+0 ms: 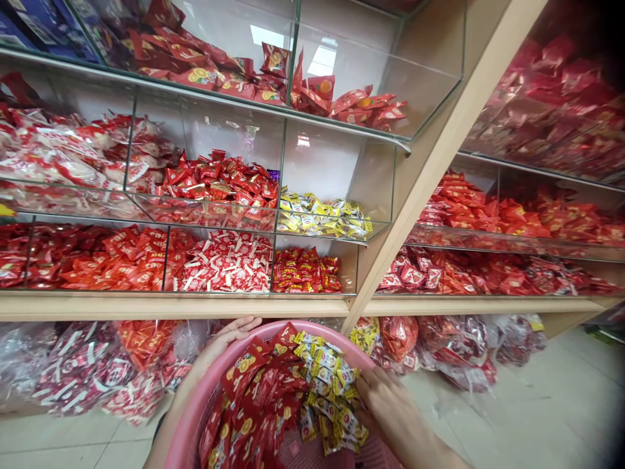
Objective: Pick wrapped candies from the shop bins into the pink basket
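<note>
A round pink plastic basket (183, 423) is in front of me at the bottom of the head view, tilted towards me. My left hand (237, 331) reaches round its left side, the fingers closed on the far rim. Red packets with orange-slice prints (258, 384) fill the basket's left half. Yellow-and-white wrapped candies (327, 374) lie heaped on its right. My right hand (388, 394) comes over the right rim, its curled fingers against the yellow-and-white candies; the fingertips are partly hidden among them.
Glass-fronted shelves (219, 225) ahead hold red packets and, in one bin, yellow candies (325, 215). A slanting wooden post (420, 189) divides them from the right-hand shelves. Below the wooden ledge (122, 307), clear bags of candies (83, 371) stand on the tiled floor (527, 423).
</note>
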### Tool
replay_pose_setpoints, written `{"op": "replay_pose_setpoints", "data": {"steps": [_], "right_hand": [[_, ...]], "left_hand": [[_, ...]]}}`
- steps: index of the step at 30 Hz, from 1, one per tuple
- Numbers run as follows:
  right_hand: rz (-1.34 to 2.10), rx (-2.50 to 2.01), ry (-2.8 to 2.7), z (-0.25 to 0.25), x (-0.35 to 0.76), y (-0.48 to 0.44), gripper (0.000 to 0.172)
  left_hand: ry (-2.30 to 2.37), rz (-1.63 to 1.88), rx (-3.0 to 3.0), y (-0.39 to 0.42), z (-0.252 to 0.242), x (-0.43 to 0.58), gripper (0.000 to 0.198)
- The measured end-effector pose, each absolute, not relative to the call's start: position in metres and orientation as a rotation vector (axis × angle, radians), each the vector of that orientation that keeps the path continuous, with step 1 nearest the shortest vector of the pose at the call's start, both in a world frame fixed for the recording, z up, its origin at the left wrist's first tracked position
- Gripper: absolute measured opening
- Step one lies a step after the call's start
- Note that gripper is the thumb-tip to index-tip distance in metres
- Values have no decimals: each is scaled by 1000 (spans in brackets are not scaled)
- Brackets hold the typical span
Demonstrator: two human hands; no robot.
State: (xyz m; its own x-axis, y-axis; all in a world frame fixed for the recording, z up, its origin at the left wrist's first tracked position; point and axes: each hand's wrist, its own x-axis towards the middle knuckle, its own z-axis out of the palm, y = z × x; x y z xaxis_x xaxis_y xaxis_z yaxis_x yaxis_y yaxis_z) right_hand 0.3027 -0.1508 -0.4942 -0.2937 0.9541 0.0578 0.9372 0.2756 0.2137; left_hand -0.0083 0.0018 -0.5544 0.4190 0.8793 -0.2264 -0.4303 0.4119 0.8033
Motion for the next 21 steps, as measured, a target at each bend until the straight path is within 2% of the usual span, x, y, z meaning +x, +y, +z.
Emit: {"op": "replay_pose_setpoints", "data": {"steps": [9,21], "right_hand": [[339,1754,2453,-495,300,-152,8],[522,1733,2610,-499,304,-155,16]], "left_hand": [[733,936,758,2,-557,-9,37],[736,966,722,-2,-552,-7,41]]}}
